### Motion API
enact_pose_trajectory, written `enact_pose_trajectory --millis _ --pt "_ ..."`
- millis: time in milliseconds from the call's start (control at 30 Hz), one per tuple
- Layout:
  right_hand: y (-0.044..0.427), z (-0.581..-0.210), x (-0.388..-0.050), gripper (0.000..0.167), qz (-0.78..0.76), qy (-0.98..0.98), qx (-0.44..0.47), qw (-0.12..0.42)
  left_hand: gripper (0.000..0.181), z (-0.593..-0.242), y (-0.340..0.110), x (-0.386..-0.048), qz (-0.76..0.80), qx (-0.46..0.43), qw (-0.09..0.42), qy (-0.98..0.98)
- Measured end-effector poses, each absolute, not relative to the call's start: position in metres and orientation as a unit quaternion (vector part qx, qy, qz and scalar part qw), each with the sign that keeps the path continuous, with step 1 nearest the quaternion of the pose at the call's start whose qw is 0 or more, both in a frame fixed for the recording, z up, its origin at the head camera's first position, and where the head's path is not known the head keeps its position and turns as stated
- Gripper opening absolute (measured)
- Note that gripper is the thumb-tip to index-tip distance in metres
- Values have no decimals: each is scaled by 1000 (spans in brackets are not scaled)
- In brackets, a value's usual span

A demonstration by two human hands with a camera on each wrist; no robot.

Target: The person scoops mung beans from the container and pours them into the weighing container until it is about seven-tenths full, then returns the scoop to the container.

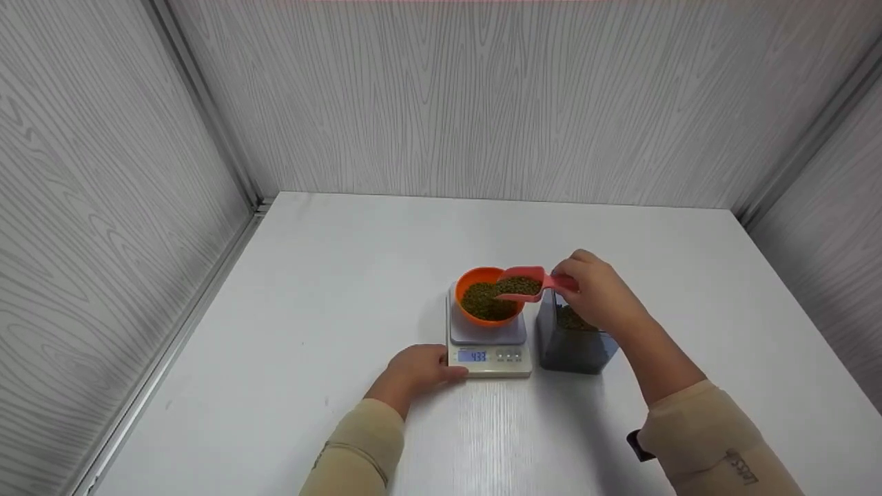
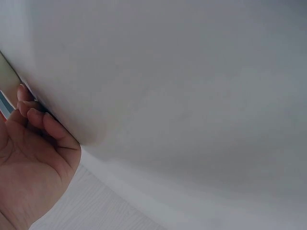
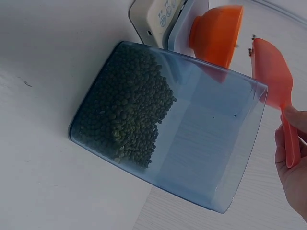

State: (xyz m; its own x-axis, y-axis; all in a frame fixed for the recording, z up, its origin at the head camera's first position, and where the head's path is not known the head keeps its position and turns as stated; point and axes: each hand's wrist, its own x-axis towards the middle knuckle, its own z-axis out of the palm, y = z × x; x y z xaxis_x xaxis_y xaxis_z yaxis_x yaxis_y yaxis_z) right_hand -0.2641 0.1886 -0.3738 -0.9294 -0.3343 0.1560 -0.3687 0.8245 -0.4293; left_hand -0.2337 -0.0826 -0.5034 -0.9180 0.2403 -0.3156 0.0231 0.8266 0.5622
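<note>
My right hand point(image 1: 599, 293) grips the handle of a red scoop point(image 1: 530, 273), which carries green mung beans. The scoop's tip is over an orange bowl point(image 1: 466, 281) partly filled with the same beans. A few falling beans point(image 3: 251, 50) show by the scoop's lip in the right wrist view. The bowl stands on a white kitchen scale point(image 1: 493, 368) whose display point(image 1: 473, 356) seems to read 433. My left hand point(image 1: 420, 368) holds the scale's front left corner, thumb at the front and fingers curled at the side. In the left wrist view this hand point(image 2: 36, 158) hides most of the scale.
A clear bluish container point(image 3: 206, 139) with mung beans point(image 3: 124, 105) at its bottom stands right of the scale, under my right hand. Everything rests on a white table point(image 1: 358, 275). Grey wood-patterned panels point(image 1: 448, 96) stand at the back and both sides.
</note>
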Motion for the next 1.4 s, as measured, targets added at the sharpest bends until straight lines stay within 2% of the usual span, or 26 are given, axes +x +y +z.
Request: enact_pose_trajectory --millis 533,800,1400 --pt "178 -372 -266 18 208 -960 182 36 36 -503 -83 -234 282 65 191 938" --pt "176 -374 -268 16 184 -952 231 78 37 -506 -81 -236 265 72 191 942" --pt "176 -373 -270 17 185 -964 180 56 39 -502 -80 -233 279 52 199 938"
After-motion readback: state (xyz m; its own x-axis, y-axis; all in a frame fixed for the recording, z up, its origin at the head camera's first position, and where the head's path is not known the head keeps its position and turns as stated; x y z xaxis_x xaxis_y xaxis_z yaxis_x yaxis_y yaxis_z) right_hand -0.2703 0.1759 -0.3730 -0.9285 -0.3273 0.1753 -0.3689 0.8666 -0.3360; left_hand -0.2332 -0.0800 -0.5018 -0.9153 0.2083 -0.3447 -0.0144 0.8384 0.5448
